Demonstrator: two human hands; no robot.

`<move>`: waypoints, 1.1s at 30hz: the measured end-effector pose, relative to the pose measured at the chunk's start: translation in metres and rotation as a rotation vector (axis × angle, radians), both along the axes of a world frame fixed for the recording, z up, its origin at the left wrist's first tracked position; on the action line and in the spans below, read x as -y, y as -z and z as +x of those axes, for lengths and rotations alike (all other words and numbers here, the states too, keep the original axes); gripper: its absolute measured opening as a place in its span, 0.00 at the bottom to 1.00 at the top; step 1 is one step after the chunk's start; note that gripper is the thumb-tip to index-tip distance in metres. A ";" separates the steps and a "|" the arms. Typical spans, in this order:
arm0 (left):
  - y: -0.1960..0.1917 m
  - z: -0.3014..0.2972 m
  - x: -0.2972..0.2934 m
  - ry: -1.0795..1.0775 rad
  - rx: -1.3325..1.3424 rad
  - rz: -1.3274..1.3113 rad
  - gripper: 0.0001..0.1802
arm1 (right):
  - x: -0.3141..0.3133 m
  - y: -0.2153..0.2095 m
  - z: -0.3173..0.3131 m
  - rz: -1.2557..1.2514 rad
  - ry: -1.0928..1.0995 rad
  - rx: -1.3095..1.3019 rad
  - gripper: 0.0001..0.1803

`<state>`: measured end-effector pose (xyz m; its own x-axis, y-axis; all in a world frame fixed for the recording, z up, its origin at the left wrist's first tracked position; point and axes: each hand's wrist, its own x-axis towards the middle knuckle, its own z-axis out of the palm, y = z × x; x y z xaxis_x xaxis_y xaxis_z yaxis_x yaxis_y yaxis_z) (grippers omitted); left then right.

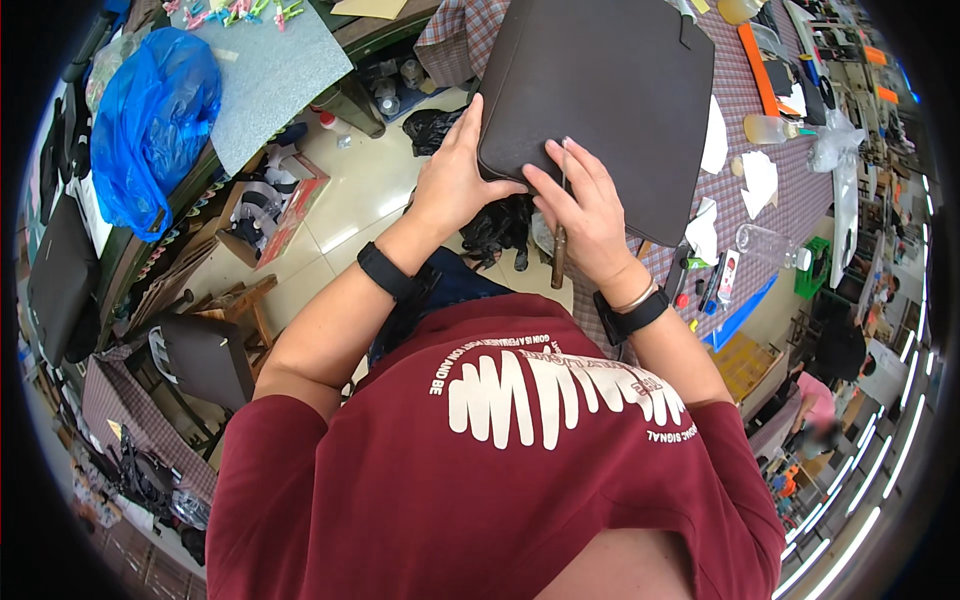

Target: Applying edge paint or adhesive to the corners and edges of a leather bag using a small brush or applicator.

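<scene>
A dark brown, flat leather bag with rounded corners lies at the edge of the checked-cloth table. My left hand grips its near left corner, fingers along the side and thumb at the lower edge. Between the fingers of my right hand is a slim tool with a brown handle; its thin shaft runs up toward the bag, and I cannot make out its tip. Those right fingertips also rest on the bag's surface near that same corner.
On the checked tablecloth, right of the bag, lie white scraps, a clear plastic bottle, an amber bottle and pens. At left, a blue plastic bag sits on another table. Below stands an open cardboard box.
</scene>
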<state>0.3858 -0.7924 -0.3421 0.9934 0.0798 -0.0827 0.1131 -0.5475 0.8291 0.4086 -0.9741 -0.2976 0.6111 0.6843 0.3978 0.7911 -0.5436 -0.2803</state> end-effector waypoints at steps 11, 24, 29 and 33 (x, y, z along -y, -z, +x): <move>0.004 -0.001 0.000 -0.008 0.055 0.020 0.61 | 0.002 0.000 0.007 -0.091 -0.051 0.084 0.18; 0.006 0.000 0.000 -0.012 0.014 0.026 0.61 | 0.000 0.003 0.004 -0.141 -0.092 0.128 0.17; 0.005 0.000 0.000 -0.001 0.053 0.037 0.61 | 0.013 0.001 0.010 -0.107 -0.006 0.133 0.20; 0.005 0.002 0.000 -0.006 0.033 0.047 0.61 | 0.007 0.004 0.006 -0.192 -0.133 0.160 0.21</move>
